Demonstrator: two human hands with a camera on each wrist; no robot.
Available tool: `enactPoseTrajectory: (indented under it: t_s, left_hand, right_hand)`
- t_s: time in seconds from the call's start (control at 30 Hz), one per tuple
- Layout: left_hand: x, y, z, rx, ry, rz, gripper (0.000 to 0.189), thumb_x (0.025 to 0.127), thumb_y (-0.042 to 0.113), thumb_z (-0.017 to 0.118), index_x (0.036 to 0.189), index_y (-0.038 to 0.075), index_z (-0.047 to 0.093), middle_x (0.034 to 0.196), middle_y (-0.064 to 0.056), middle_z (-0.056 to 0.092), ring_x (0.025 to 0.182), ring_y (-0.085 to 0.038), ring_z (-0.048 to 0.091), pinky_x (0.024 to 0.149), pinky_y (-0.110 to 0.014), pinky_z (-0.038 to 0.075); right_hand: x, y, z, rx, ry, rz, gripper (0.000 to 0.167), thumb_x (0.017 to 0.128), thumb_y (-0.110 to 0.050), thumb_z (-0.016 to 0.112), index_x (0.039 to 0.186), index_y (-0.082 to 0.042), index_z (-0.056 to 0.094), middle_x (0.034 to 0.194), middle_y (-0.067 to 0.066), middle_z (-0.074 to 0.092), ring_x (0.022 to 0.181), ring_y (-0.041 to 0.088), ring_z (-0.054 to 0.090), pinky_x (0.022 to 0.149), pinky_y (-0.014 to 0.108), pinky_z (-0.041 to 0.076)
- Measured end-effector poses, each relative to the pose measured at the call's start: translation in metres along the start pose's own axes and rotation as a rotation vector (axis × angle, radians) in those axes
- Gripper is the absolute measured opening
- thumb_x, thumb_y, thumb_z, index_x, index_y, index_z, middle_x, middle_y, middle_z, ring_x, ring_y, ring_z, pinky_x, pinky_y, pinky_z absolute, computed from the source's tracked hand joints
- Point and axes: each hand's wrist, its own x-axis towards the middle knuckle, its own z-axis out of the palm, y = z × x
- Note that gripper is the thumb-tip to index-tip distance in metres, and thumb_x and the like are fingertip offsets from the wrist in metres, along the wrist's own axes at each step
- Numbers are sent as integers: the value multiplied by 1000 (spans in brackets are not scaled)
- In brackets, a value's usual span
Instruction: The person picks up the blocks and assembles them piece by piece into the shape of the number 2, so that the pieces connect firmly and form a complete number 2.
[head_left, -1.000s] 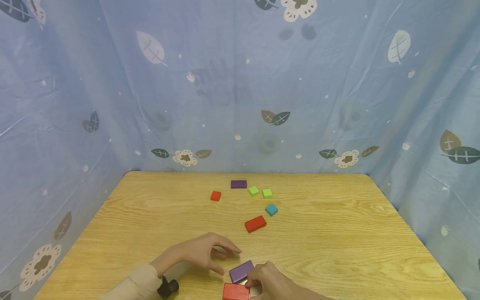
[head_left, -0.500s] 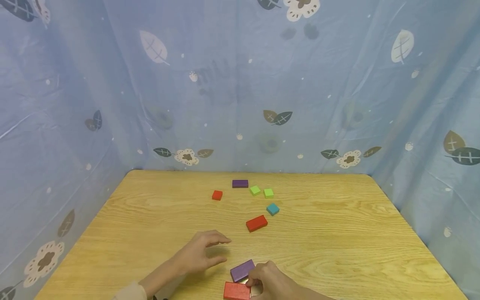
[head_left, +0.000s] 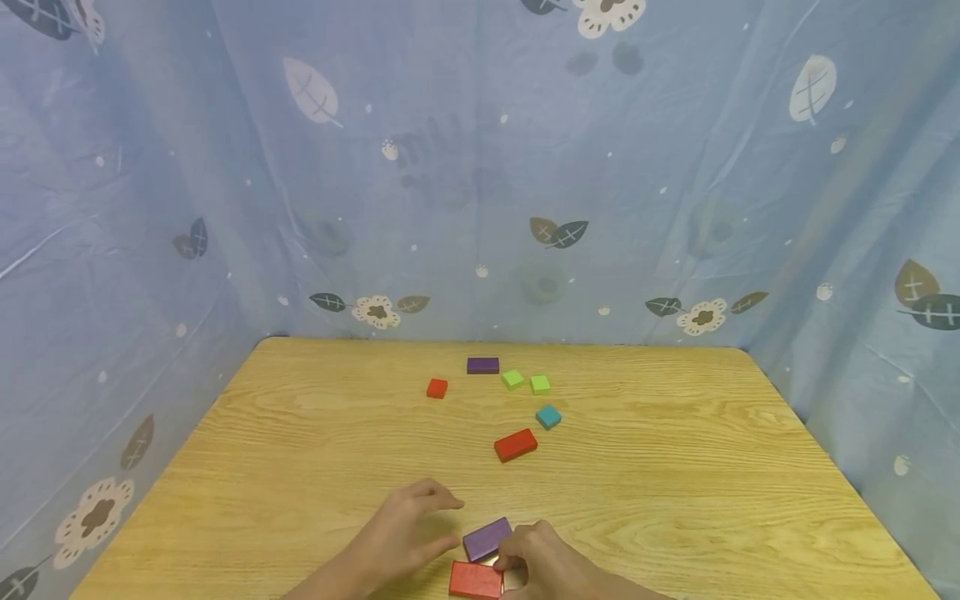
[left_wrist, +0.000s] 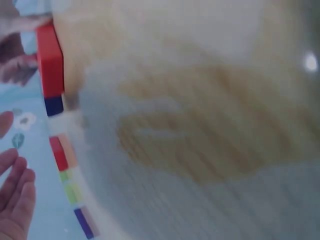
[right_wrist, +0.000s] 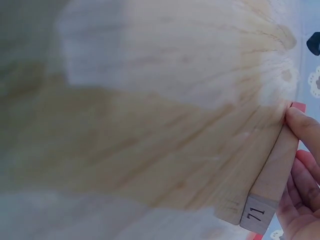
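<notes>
My right hand (head_left: 551, 557) pinches a plain wooden block (right_wrist: 280, 165), marked 71 on its end, between thumb and fingers. Its fingertips are right at the right edge of a red block (head_left: 476, 581) near the front of the table. Just behind that lies a purple block (head_left: 487, 539), angled, with a pale strip showing between the two. My left hand (head_left: 408, 533) hovers left of the purple block, thumb and fingers spread apart and holding nothing. The left wrist view shows its fingers (left_wrist: 20, 195) and the red block (left_wrist: 51, 62) side-on.
Farther back lie a red block (head_left: 516, 445), a teal cube (head_left: 548, 417), two lime green blocks (head_left: 513, 379), a small red block (head_left: 437, 388) and a purple block (head_left: 483, 365). A patterned blue curtain (head_left: 450, 183) encloses the wooden table (head_left: 675, 450) at the back and sides.
My left hand has drawn back left and toward me from beside the purple block, its thumb and fingers parted. The right hand stays at the red block.
</notes>
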Motion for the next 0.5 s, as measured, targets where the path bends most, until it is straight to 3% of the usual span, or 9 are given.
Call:
enactPoseTrajectory:
  t_s: [0.27,0.5]
  left_hand:
    - [-3,12,7,-54,-132,-24,28,81,12,76,108,3,71,104,3,63,92,-7,61,75,-18,50]
    - [-6,13,12,-40,-185,-7,29,83,15,75,107,-1,71,107,2,61,95,-4,58,76,-16,49]
  right_hand:
    - [-1,2,1,8,11,-11,23,81,-32,77,82,-9,73,81,-10,66,74,-7,51,59,9,41]
    - [-1,1,1,-3,13,-15,24,80,-32,77,84,-9,73,82,-9,66,75,-7,53,60,9,42]
